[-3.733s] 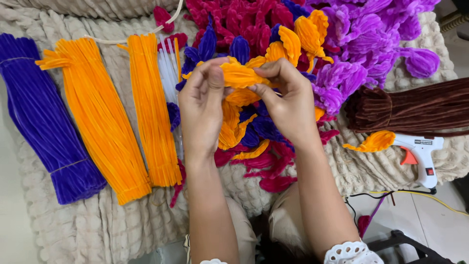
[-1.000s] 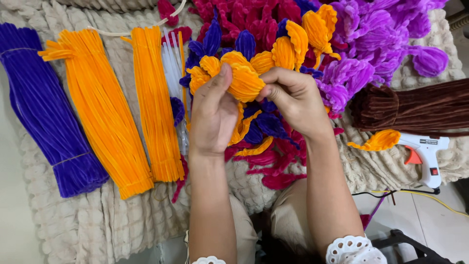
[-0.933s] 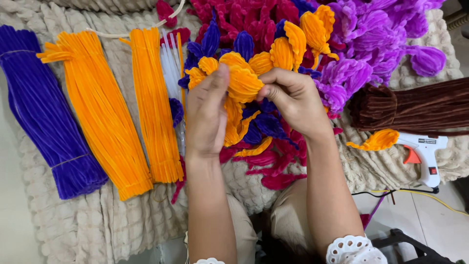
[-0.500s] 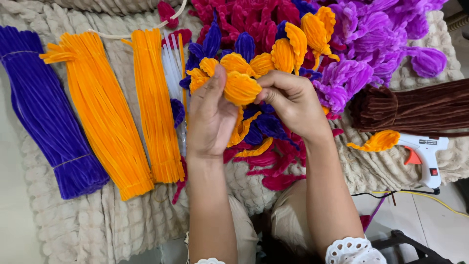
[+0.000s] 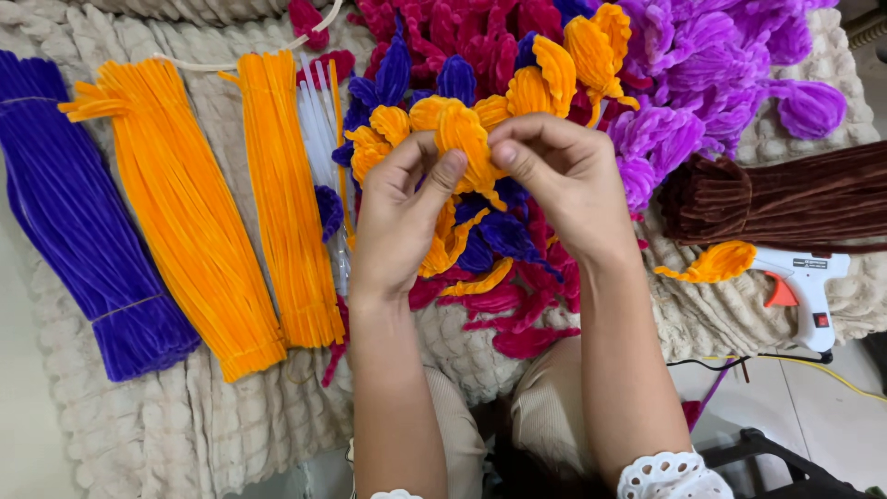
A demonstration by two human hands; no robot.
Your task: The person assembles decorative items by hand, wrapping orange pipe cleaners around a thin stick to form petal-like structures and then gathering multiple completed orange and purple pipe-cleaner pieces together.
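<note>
Seen from above, a beige knobbly blanket (image 5: 139, 434) carries rows of fuzzy craft stems; at far left lies a bundle of purple stems (image 5: 83, 231), tied near its lower end; just beside it fans a broad bundle of orange stems (image 5: 185, 222), and next to that a narrower orange bundle (image 5: 286, 194), with a few white sticks (image 5: 321, 129) showing along its right edge. At centre the left hand (image 5: 397, 217) rises from the bottom of the frame, thumb and forefinger pressed together on an orange petal (image 5: 462, 143) of folded fuzzy stem; the right hand (image 5: 564, 180) meets it from the other side, its fingertips pinching the same petal, so that the piece is held between both hands above the blanket, just over a heap of loose orange, dark blue and magenta petals (image 5: 499, 268). Behind the hands, more orange petals (image 5: 573, 55) lie among magenta ones, and to the right spreads a pile of violet petals (image 5: 721, 83); further right rests a bundle of brown stems (image 5: 785, 194), with a lone orange petal (image 5: 711, 263) just below it; beside that petal, near the blanket's edge, lies a white glue gun (image 5: 804, 286) with an orange trigger.
</note>
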